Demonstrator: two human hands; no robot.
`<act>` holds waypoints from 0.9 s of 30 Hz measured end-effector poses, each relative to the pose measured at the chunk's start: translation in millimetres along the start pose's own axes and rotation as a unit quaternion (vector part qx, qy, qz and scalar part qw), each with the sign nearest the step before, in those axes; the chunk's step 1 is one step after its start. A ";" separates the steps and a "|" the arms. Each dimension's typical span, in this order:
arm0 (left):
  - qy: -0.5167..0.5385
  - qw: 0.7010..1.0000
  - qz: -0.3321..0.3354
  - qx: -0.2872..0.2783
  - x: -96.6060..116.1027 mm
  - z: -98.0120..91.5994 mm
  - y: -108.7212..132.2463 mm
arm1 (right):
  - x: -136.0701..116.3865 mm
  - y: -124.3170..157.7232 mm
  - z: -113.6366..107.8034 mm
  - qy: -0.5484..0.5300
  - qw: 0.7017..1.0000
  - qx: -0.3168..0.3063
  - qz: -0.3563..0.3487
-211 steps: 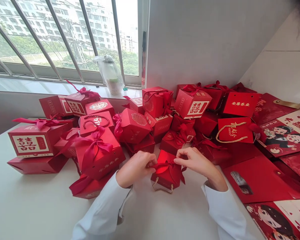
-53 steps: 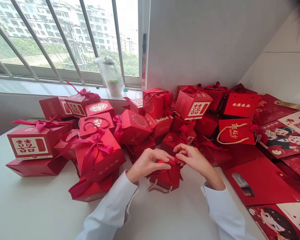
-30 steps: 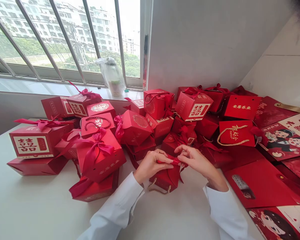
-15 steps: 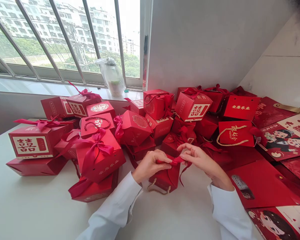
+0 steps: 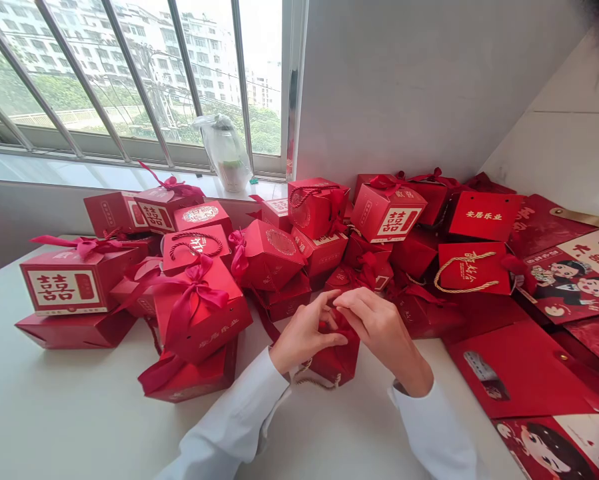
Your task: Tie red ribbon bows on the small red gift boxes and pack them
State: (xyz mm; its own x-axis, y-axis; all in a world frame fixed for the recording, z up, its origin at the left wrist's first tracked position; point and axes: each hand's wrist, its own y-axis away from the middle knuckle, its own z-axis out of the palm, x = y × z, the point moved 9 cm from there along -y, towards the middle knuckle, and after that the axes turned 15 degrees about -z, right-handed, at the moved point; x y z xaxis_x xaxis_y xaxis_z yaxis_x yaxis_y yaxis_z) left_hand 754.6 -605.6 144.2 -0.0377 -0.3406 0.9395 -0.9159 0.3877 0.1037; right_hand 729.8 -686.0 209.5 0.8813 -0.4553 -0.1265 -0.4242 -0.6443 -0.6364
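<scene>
A small red gift box (image 5: 335, 363) with a gold cord handle stands on the white table (image 5: 69, 413) in front of me. Both my hands work at its top, where a red ribbon (image 5: 329, 327) is tied. My left hand (image 5: 304, 333) pinches the ribbon from the left, thumb and fingers closed on it. My right hand (image 5: 379, 330) lies over the top from the right, fingers curled onto the ribbon, and hides most of the knot. Both sleeves are white.
A heap of red gift boxes (image 5: 199, 307) with bows and gold characters fills the table behind the hands. Flat red bags and printed cards (image 5: 524, 370) lie at the right. A plastic-wrapped jar (image 5: 224, 157) stands on the window sill by the barred window.
My right hand has moved left over the box top, covering the ribbon ends that hung loose half a second ago. My left hand has stayed at the knot.
</scene>
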 end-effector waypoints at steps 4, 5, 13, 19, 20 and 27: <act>-0.073 0.996 0.012 0.048 2.4 -4.5 0.6 | -19.4 -3.6 -5.5 -0.003 0.999 -0.008 -0.050; -0.077 0.995 0.009 0.059 2.8 -5.6 0.9 | -21.0 -4.1 -6.4 -0.011 0.999 -0.016 -0.046; -0.009 0.993 -0.030 0.118 0.3 -11.0 6.1 | -19.5 10.3 12.2 -0.152 0.962 -0.202 0.101; -0.012 0.991 -0.018 0.129 1.6 -11.6 6.1 | 16.9 36.2 1.0 -0.130 0.937 -0.209 0.246; -0.011 0.991 -0.017 0.130 2.0 -11.3 6.2 | 21.9 38.2 -0.7 -0.135 0.934 -0.198 0.264; -0.020 0.989 -0.022 0.144 2.3 -11.4 6.4 | 19.3 31.6 14.8 -0.180 0.929 -0.172 0.273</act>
State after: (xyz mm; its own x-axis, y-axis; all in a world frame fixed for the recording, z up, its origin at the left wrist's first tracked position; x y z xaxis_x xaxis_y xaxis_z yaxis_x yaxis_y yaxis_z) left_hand 753.3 -594.2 150.7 -0.0063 -0.3877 0.9218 -0.9926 0.1144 0.0413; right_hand 736.5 -706.0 175.6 0.5011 -0.5763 -0.6455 -0.8158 -0.5636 -0.1300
